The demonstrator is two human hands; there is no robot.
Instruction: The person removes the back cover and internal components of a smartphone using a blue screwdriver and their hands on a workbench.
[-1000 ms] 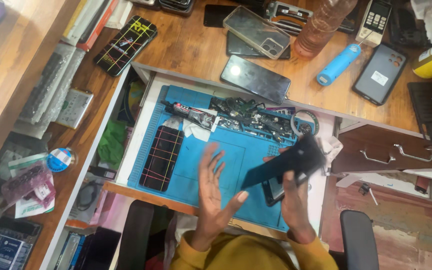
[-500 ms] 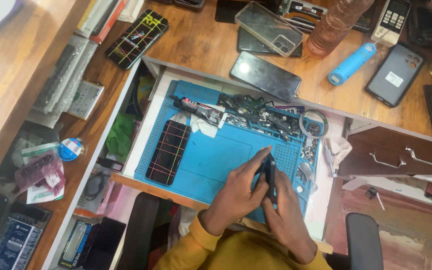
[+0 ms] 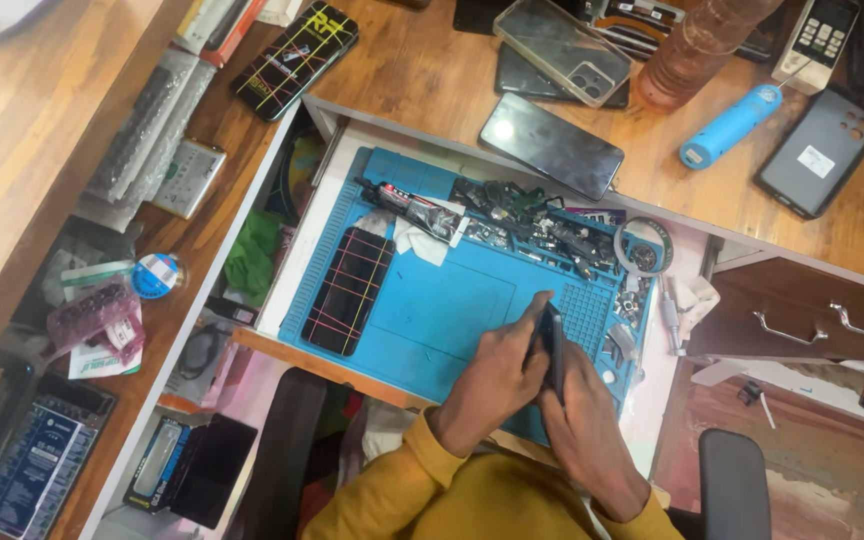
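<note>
Status at this moment. I see both hands brought together over the near right part of the blue work mat (image 3: 452, 300), which lies in the pulled-out drawer surface. The left hand (image 3: 497, 375) and the right hand (image 3: 577, 405) each have their grip clenched on a dark phone (image 3: 553, 345), held on edge between them, upright and slightly above the mat. The fingers wrap its long sides; I cannot tell whether a tool is pressed into its seam.

Work done, as I judge it: a second phone with a lined screen (image 3: 349, 290) lies flat on the left part of the mat, untouched and well apart from the hands. Loose dark parts and screws (image 3: 537, 225) are heaped along the far edge of the mat, near a small round ring (image 3: 644, 245).

Work left, as I judge it: the held phone appears whole and closed. Nothing has been lifted off it yet, so the handling looks early.
</note>
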